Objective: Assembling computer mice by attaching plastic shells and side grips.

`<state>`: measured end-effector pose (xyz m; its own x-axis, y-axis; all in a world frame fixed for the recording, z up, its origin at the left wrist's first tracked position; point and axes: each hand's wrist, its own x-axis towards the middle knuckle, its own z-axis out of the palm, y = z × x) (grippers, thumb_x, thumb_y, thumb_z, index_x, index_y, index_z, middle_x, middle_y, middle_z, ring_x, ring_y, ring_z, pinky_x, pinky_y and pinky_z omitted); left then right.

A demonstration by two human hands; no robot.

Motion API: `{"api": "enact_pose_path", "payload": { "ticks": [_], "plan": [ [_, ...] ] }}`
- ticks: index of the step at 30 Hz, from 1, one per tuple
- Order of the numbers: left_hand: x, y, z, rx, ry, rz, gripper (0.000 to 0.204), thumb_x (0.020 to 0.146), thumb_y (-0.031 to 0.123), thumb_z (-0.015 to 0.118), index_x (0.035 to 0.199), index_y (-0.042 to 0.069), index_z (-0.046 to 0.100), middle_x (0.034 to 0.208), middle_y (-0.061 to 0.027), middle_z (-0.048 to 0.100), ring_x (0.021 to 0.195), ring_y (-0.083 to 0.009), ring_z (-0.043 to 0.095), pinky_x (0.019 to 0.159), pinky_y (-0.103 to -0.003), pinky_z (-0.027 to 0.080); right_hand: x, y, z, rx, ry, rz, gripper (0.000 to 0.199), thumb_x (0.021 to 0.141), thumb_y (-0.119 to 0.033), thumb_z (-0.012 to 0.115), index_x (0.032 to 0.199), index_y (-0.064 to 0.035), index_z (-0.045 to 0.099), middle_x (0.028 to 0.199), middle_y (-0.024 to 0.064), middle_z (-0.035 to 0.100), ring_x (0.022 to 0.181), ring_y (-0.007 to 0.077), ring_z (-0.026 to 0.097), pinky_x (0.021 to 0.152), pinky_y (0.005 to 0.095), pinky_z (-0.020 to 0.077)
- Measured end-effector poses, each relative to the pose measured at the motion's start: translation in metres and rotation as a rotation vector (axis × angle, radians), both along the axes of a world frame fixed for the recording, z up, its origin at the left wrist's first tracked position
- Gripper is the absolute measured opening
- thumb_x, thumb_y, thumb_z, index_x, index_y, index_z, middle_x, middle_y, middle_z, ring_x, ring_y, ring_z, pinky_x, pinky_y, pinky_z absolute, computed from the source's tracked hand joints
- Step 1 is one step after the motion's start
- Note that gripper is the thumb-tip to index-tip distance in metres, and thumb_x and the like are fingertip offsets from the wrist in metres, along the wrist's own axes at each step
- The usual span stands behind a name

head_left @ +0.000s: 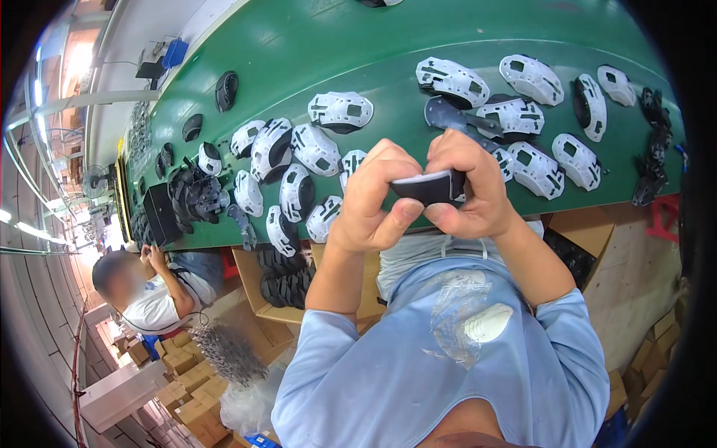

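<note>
A small black curved pad (427,189) with a pale edge is held up in front of me, above the table's near edge. My left hand (379,196) grips its left end, thumb below and bent fingers on top. At its right end my right hand (472,187) grips it the same way, so both thumbs press near its middle. Just beyond my hands lie several white slotted shells with black undersides, such as one shell (535,170) to the right and another shell (297,193) to the left. A dark grey curved piece (453,117) lies behind my right hand.
The long green table (291,52) carries more shells, with a heap of black parts (196,196) at its left end. Cardboard boxes (258,284) holding black pieces stand below the near edge. A co-worker (168,287) sits at the left. A red stool (661,216) is at the right.
</note>
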<state>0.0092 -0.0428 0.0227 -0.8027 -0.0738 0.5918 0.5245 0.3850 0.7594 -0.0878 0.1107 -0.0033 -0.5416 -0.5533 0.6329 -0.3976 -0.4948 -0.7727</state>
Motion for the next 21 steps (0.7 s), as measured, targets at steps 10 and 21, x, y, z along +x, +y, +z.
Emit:
{"api": "enact_pose_path", "payload": {
  "ticks": [10, 21],
  "plan": [
    [0.008, 0.014, 0.0, -0.025, 0.06, 0.019, 0.021, 0.097, 0.024, 0.055, 0.098, 0.004, 0.05, 0.08, -0.0096, 0.051, 0.072, -0.0207, 0.046, 0.065, -0.036, 0.039, 0.018, 0.001, 0.002, -0.039, -0.082, -0.007, 0.023, 0.073, -0.015, 0.069, 0.087, -0.0051, 0.054, 0.075, 0.0057, 0.052, 0.063, 0.0202, 0.048, 0.055, 0.0328, 0.0378],
    [-0.003, 0.016, 0.013, 0.178, -0.111, 0.133, 0.013, 0.089, 0.013, 0.06, 0.087, 0.002, 0.054, 0.075, -0.0054, 0.05, 0.068, -0.0157, 0.046, 0.06, -0.031, 0.037, 0.015, 0.006, 0.019, 0.158, -0.276, 0.034, 0.017, 0.09, -0.016, 0.069, 0.099, -0.0028, 0.062, 0.082, 0.005, 0.059, 0.069, 0.0148, 0.052, 0.062, 0.0279, 0.0422]
  ]
}}
